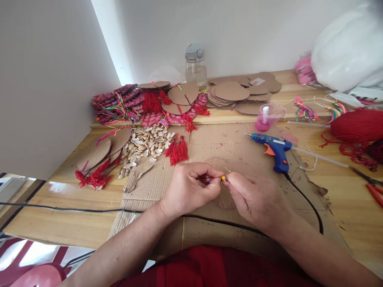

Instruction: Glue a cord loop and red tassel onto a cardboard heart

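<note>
Above the cardboard sheet (155,191), my two hands meet at the fingertips. My left hand (193,189) is closed on a small bundle of colourful cords (207,179), whose strands show between thumb and fingers. My right hand (254,197) pinches the cords' end, where a bit of yellow and blue shows at the fingertips. Just behind the hands lies a red tassel (177,150). A blue glue gun (273,149) with an orange trigger rests to the right of them.
Peanut shells (146,143) lie left of the tassel. Cardboard discs (230,92), a bottle (196,69), a pink cup (265,119) and red yarn (356,125) stand behind. Pliers (374,189) lie far right. A black cable (74,208) crosses the front.
</note>
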A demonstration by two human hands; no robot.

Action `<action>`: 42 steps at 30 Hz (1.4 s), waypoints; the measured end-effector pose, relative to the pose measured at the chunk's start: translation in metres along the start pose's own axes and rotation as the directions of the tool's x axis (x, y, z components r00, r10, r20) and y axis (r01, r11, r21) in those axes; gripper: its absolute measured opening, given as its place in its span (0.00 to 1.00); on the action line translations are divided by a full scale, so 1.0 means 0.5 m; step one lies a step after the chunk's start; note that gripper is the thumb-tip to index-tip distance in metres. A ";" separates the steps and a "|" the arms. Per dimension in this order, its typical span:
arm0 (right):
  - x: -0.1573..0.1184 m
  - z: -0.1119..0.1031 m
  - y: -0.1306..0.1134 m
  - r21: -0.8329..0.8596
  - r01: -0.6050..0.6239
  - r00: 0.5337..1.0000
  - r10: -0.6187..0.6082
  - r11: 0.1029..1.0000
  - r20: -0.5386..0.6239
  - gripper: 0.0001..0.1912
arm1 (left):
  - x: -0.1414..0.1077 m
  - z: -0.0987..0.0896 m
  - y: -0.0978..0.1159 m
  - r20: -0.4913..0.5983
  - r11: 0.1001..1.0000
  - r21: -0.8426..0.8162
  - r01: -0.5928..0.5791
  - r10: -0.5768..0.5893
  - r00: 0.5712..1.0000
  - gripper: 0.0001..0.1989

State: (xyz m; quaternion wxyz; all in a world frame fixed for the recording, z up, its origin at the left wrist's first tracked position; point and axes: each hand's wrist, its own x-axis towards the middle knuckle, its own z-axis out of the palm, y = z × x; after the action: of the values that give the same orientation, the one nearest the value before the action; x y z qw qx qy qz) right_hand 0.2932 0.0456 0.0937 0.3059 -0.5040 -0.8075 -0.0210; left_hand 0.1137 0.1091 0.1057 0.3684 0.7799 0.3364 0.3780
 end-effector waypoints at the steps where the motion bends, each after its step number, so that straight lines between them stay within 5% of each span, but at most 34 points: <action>1: 0.000 -0.001 0.001 0.002 0.005 1.000 -0.005 1.000 -0.007 0.16 | 0.001 0.001 0.000 0.020 0.998 -0.048 0.048 -0.047 0.999 0.07; 4: 0.003 -0.003 0.004 0.046 -0.020 1.000 0.020 0.999 -0.005 0.14 | 0.003 0.003 -0.003 0.035 0.990 -0.125 0.060 -0.056 0.998 0.07; 11: 0.019 -0.012 -0.001 0.379 -0.272 0.962 0.237 0.884 0.138 0.16 | 0.006 -0.005 -0.020 -0.029 0.943 0.104 -0.317 0.321 0.946 0.06; 15: 0.016 -0.010 0.000 0.276 -0.229 0.973 0.210 0.934 0.096 0.15 | 0.005 -0.009 -0.032 0.034 0.895 0.200 -0.399 0.401 0.915 0.07; 20: 0.001 0.001 0.005 0.049 -0.123 0.991 0.120 0.991 0.063 0.14 | 0.001 -0.005 -0.025 0.053 0.916 0.209 -0.342 0.339 0.939 0.06; 25: -0.002 0.005 0.000 0.006 -0.043 0.999 0.043 0.999 0.003 0.15 | -0.006 0.012 -0.002 -0.074 0.996 0.025 -0.080 0.082 0.994 0.06; 30: 0.005 0.002 -0.003 0.014 -0.032 0.999 0.032 0.999 -0.040 0.15 | -0.004 0.017 -0.001 0.005 0.964 -0.233 0.125 -0.127 0.992 0.04; 37: 0.005 0.011 0.012 0.084 -0.054 0.998 0.057 0.995 -0.028 0.14 | 0.005 -0.004 -0.017 -0.016 0.981 -0.018 -0.193 0.193 0.981 0.06; 42: 0.004 0.008 0.008 -0.010 -0.013 0.999 0.013 1.000 -0.039 0.16 | 0.005 -0.010 -0.014 0.011 0.970 0.067 -0.232 0.232 0.973 0.06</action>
State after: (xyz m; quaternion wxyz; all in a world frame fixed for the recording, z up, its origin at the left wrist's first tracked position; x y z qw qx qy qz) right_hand 0.2941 0.0504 0.0903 0.3191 -0.5103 -0.7980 -0.0332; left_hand 0.1091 0.1164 0.1028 0.2957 0.8264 0.2549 0.4058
